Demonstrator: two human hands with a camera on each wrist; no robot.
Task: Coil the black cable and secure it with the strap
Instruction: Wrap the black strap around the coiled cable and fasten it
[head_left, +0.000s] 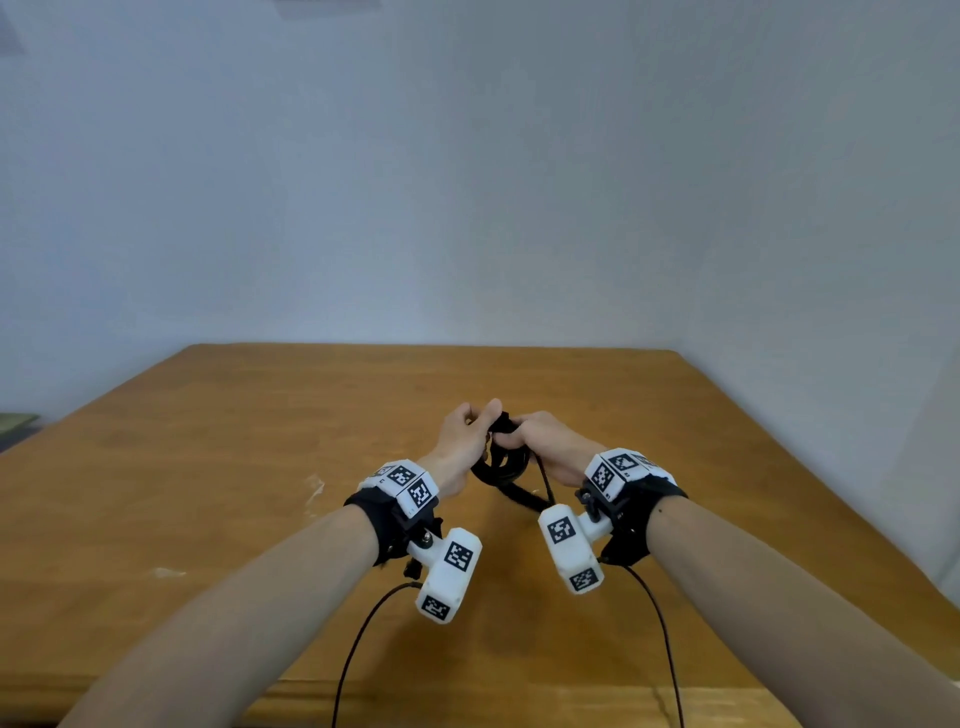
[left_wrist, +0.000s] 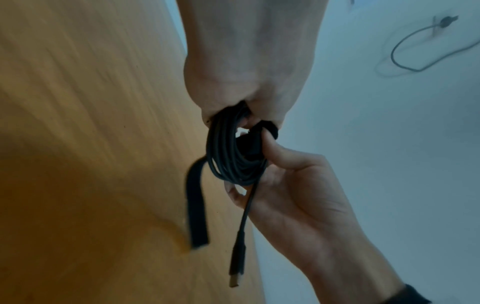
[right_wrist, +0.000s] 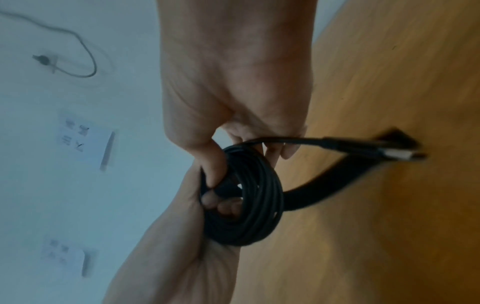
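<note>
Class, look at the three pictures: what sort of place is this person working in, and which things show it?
Probably a plain indoor room, perhaps an office or lab. A wooden table stands against bare pale walls, with printed sheets stuck up and a thin grey wire fixed to one wall.

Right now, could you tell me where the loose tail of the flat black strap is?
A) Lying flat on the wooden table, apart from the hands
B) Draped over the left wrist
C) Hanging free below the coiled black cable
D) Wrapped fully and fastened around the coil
C: the flat black strap dangles loose beside the coiled black cable, which the left hand and right hand hold above the wooden table.
</note>
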